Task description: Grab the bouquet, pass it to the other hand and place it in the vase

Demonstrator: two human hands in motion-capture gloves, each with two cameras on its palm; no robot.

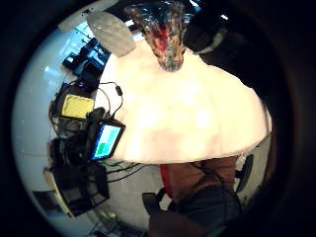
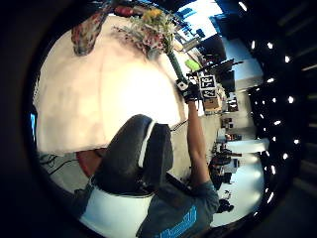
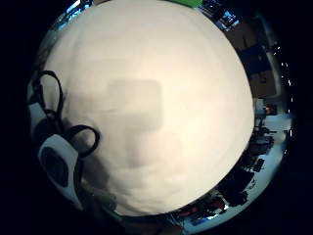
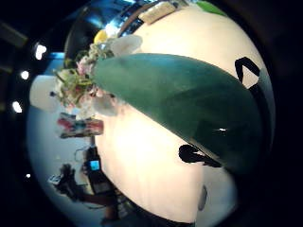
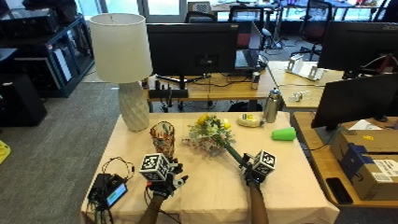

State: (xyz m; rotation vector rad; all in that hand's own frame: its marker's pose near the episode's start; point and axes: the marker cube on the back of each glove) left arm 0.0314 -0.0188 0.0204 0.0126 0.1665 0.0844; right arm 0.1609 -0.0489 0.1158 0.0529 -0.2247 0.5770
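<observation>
R hand (image 5: 255, 171) grips the bouquet (image 5: 210, 133) by the stem end; fingers curled round the green wrap, which fills the R thumb-side palm view. Bouquet's long axis runs from the R hand toward 10–11 o'clock, flower head up and out over the table (image 5: 205, 196), stems low at the hand. Looks lifted, not lying flat, tho can't be sure from above.

L hand (image 5: 163, 179) hangs over the table at abt 9 o'clock from the R hand, well apart, holding nothing. Can't tell how its fingers sit; marker block hides them.

Vase (image 5: 162, 138) stands upright at 12 o'clock from the L hand, near it, and just beside the flower head at its 9 o'clock.

Judgement: pickup done, handover not yet. L hand is the nearer one to the vase, so passing R→L fits; L hand must meet the stem mid-wrap, somewhere btw the two hands.
</observation>
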